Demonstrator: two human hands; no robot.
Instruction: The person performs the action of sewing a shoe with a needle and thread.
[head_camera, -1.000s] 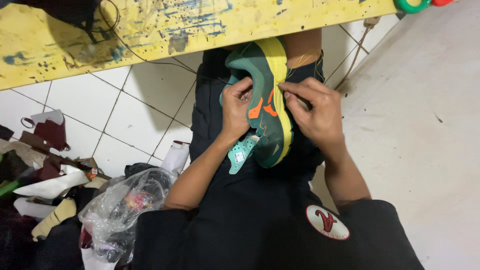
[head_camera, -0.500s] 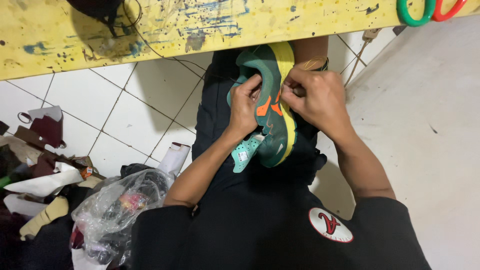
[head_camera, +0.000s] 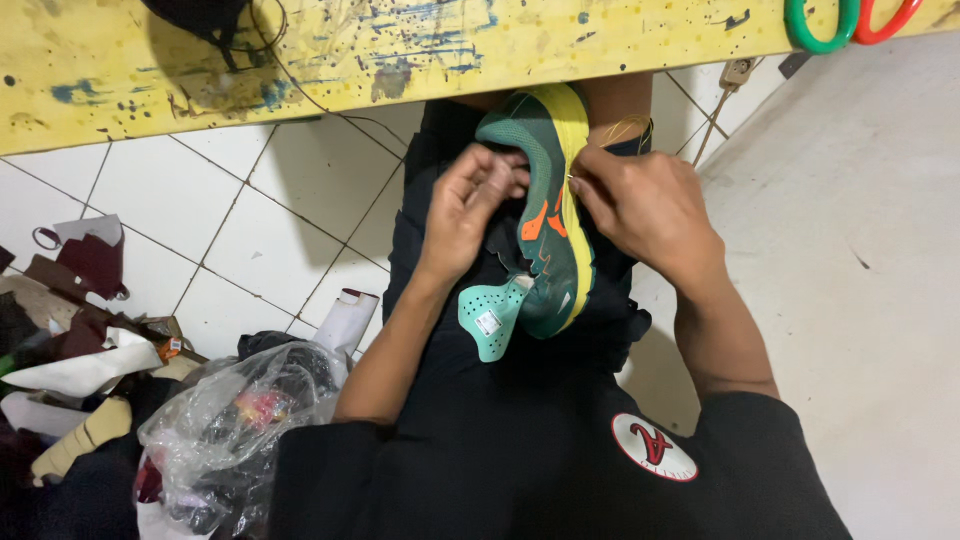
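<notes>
**A:** Where is the shoe?

**B:** The green sneaker (head_camera: 545, 215) lies on the person's lap, on the black trousers, toe pointing away towards the yellow workbench (head_camera: 400, 50). It is tipped on its side, so the yellow sole edge faces right and the orange markings face up. The toe end is partly tucked under the bench's edge.

**A:** And the hands?

**B:** The left hand (head_camera: 470, 205) is curled against the sneaker's left side, fingers bent in and pressing the upper; the fingertips are folded out of sight, so I can't tell whether they pinch anything beyond the shoe itself. The right hand (head_camera: 645, 205) is closed narrowly at the sole edge, thumb and forefinger pinched together. Something thin seems caught there, too small to make out. A loop of yellowish thread (head_camera: 630, 128) shows just above that hand.

**A:** What's the mint piece?

**B:** A perforated insole (head_camera: 492, 315), sticking out from the heel end, with a small white label. How far it goes inside is hidden.

**A:** Anything else around?

**B:** To the left, on the white tiled floor (head_camera: 230, 200), a crumpled clear plastic bag (head_camera: 235, 420) with dark contents I can't identify, and a heap of leather scraps (head_camera: 80, 320), cut off by the frame. At the top right, green and red scissor handles (head_camera: 845, 20) rest on the bench, blades out of view. A dark object (head_camera: 200, 20) at the top edge is also cut off.
</notes>
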